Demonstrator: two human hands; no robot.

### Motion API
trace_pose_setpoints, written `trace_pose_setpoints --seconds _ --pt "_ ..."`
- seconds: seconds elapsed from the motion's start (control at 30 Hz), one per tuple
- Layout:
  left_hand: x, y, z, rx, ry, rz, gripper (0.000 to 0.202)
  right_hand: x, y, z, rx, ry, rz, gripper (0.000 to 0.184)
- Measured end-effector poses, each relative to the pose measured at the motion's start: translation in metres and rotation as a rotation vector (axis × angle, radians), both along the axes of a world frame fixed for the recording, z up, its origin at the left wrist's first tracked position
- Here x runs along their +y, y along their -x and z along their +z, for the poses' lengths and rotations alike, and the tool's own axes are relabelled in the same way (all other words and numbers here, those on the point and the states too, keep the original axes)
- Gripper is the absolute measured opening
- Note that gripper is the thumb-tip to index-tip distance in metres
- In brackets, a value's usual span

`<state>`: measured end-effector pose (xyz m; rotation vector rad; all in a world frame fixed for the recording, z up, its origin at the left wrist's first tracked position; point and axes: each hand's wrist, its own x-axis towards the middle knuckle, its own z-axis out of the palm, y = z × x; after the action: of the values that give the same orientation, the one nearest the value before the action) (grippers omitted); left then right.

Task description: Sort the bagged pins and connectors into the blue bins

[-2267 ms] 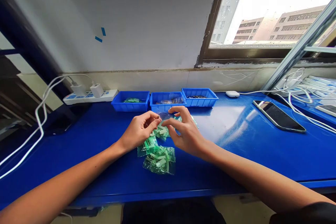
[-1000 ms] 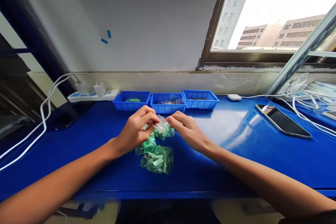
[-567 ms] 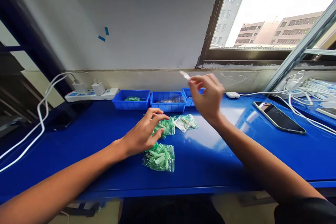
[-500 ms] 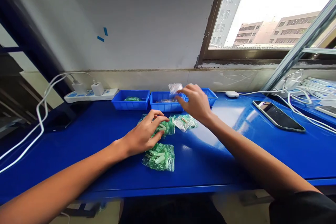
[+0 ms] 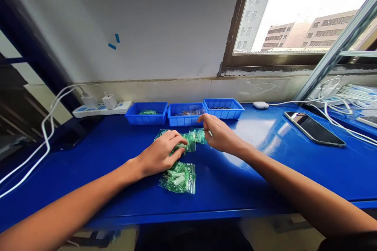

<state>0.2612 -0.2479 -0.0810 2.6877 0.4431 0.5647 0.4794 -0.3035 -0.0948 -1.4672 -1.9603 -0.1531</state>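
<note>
My left hand [image 5: 165, 151] rests on a green-tinted plastic bag [image 5: 191, 145] of small pale parts, its fingers bent down and thumb drawn in around it. Nearer me lies another green bag [image 5: 178, 176] holding pale green pieces. My right hand [image 5: 219, 131] is above the blue table, at the front right corner of the middle blue bin [image 5: 173, 119]. Its thumb and fingers are pinched together; what they hold is hidden. Clear plastic [image 5: 196, 108] and thin metallic pieces show inside that bin, close to the fingertips. Beside the right hand lies a further green bag [image 5: 201, 136].
The left blue bin [image 5: 147, 119] holds green bags; the right blue bin [image 5: 225, 114] holds small dark parts. A power strip [image 5: 120, 108] with chargers stands left. On the right are a white earphone case [image 5: 260, 105], a phone [image 5: 315, 129] and loose white cables.
My right hand has dropped from above the middle bin toward the table. The clear packet on the green bag no longer shows there. My left hand has lowered, its fingers closing in.
</note>
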Motion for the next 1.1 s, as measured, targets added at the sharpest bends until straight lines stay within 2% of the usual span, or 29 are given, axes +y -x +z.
trace_pose_setpoints --seconds 0.07,0.13,0.2,0.27,0.3,0.37,0.4,0.47,0.53,0.6,0.63,0.7,0.8,0.87,0.93,1.0,1.07,1.1 --pt "-0.003 -0.002 0.004 -0.026 0.148 0.063 0.022 -0.003 0.013 0.004 0.111 -0.135 0.030 0.029" --pt "-0.007 -0.004 0.009 -0.085 0.440 0.105 0.035 -0.010 0.027 0.008 0.132 -0.253 0.086 0.021" --pt "-0.011 -0.006 0.013 -0.159 0.762 0.117 0.043 -0.017 0.040 0.009 0.084 -0.336 0.157 0.021" --pt "-0.014 -0.008 0.015 -0.203 0.961 0.119 0.039 -0.024 0.049 0.006 0.022 -0.390 0.216 0.023" --pt "-0.015 -0.008 0.016 -0.216 0.993 0.127 0.034 -0.026 0.052 0.005 0.001 -0.407 0.232 0.023" --pt "-0.012 -0.007 0.015 -0.252 0.935 0.150 0.025 -0.027 0.054 0.001 0.007 -0.404 0.236 0.026" --pt "-0.010 -0.006 0.013 -0.282 0.842 0.170 0.023 -0.027 0.054 0.000 0.040 -0.379 0.221 0.027" --pt "-0.004 -0.004 0.010 -0.346 0.542 0.211 0.017 -0.024 0.051 0.001 0.160 -0.270 0.181 0.023" --pt "0.001 -0.001 0.007 -0.382 0.206 0.207 0.010 -0.021 0.048 0.006 0.335 -0.060 0.143 0.011" --pt "0.004 0.002 0.005 -0.399 -0.034 0.158 0.006 -0.019 0.047 0.011 0.564 0.205 0.116 0.024" --pt "0.004 0.002 0.004 -0.407 -0.109 0.130 0.007 -0.018 0.048 0.013 0.693 0.326 0.111 0.032" --pt "0.002 0.003 0.002 -0.419 -0.202 0.091 0.007 -0.018 0.052 0.016 0.950 0.478 0.123 0.035" --pt "-0.001 0.002 -0.001 -0.410 -0.247 0.060 0.009 -0.020 0.057 0.017 1.218 0.523 0.127 0.025" --pt "-0.002 0.001 -0.002 -0.366 -0.243 0.057 0.010 -0.020 0.055 0.020 1.289 0.482 0.068 0.022" --pt "-0.001 0.002 -0.002 -0.270 -0.233 0.073 0.015 -0.013 0.045 0.028 1.271 0.333 -0.015 0.021" --pt "0.002 0.003 0.000 -0.132 -0.234 0.117 0.024 0.000 0.029 0.040 1.129 0.041 -0.100 0.018" --pt "0.006 0.005 0.003 0.009 -0.235 0.198 0.030 0.018 0.010 0.051 0.817 -0.368 -0.210 0.014" --pt "0.009 0.006 0.004 0.074 -0.230 0.256 0.032 0.027 0.002 0.055 0.643 -0.503 -0.285 0.012"
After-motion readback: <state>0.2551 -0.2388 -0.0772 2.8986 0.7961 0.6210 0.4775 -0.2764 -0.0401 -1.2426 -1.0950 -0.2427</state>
